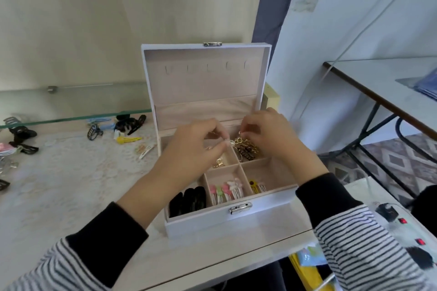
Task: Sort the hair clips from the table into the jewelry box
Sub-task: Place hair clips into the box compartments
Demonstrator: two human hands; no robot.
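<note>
Hair clips [128,139] lie loose on the pale table [59,196], well to the left of the jewelry box [201,224]. Black claw clips [22,134] sit near the table's left edge. A yellow snap clip and a white one rest closer to the box, and a few dark ones sit partly under the front edge of a glass shelf [71,101]. A broad stretch of bare tabletop lies between these clips and the box.

The box stands open with its lid [205,78] upright against the wall. Its front wall is near the table's front edge, and its right side is near the table's right edge. Some of its compartments already hold clips:
- black clips [188,198] at front left
- pink and striped clips [227,192] at front middle
- a yellow clip [255,186] at front right
- gold and dark clips [248,152] at back right

Both hands meet above the back compartments. The left hand [189,151] pinches a small gold clip [233,142] by its pale end. The fingers of the right hand [267,134] curl round its gold end. The piece is too small to tell whether it is one clip or two.

A power strip [402,231] lies to the right of the box, beyond the right sleeve.
</note>
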